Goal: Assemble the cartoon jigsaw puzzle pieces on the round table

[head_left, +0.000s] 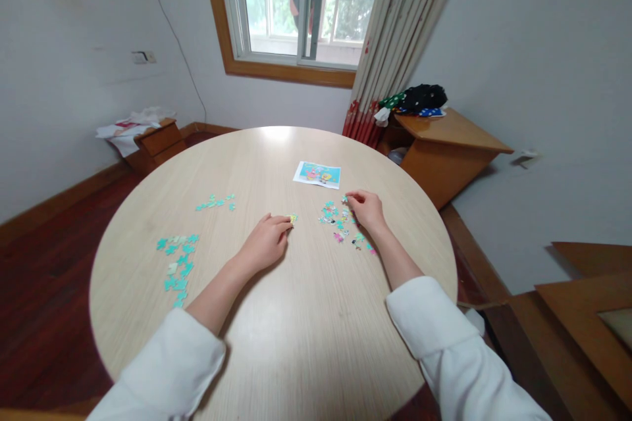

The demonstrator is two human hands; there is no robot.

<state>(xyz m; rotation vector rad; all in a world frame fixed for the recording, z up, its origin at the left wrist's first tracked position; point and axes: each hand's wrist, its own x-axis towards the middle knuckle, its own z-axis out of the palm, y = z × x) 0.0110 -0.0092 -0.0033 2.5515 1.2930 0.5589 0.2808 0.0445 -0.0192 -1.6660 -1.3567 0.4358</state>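
Note:
My left hand [264, 241] rests near the middle of the table, its fingers closed over a small yellow puzzle piece [293, 218] at the fingertips. Across from it, my right hand [368, 209] pinches at a pale teal puzzle piece [344, 198] on the upper edge of a loose pile. That pile of puzzle pieces [340, 225] mixes teal, pink, white and dark colours and lies partly behind my right hand. Above it lies a printed picture [318, 174] with pink and yellow cartoon figures on blue.
Teal puzzle pieces [182, 263] lie in a group at the left, with a smaller group of pieces [217, 202] farther back. The round wooden table [296, 342] stands before a window. A wooden cabinet [449, 138] with cloths on it is beyond the right edge.

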